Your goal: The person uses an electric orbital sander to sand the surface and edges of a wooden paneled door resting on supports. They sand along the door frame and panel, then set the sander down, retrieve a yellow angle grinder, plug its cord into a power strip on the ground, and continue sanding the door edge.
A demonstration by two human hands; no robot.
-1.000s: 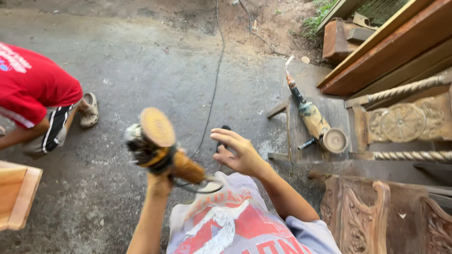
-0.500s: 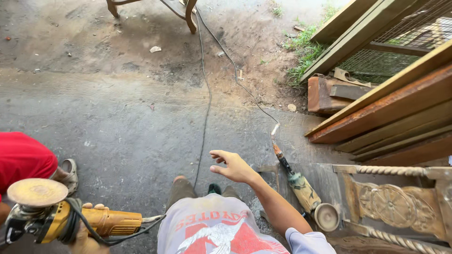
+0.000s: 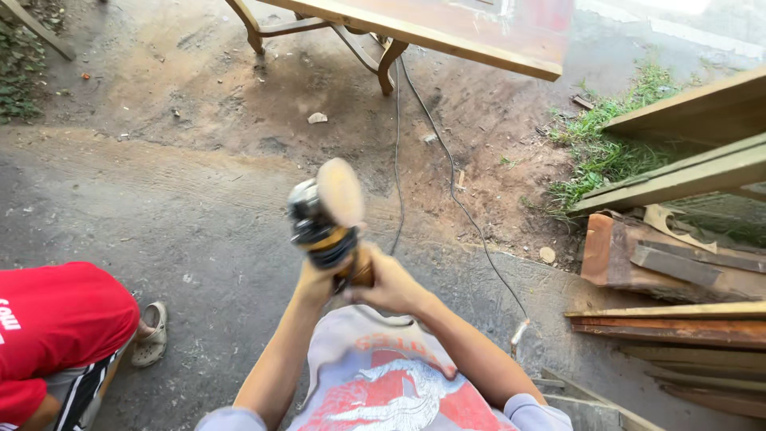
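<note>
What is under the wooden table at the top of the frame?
Under the table: curved wooden legs, bare dirt, a small stone and black cables running out. The tabletop hides whatever lies farther back.

centre: grinder (image 3: 327,219) in both hands
far: bench (image 3: 431,28)
right: planks (image 3: 678,263)
left: person (image 3: 56,335)
ground: cord (image 3: 447,183)

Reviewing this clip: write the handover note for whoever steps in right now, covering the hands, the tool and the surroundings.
Left hand: gripping the grinder from the left.
Right hand: wrapped on its handle from the right.
Grinder: raised in front of the chest, sanding disc uppermost, blurred, so spinning or not cannot be told.
Cord trails over the dirt toward the wooden table.
Person in red crouches at left; stacked planks at right.
Done: tool in both hands. Left: disc touches no wood.
</note>
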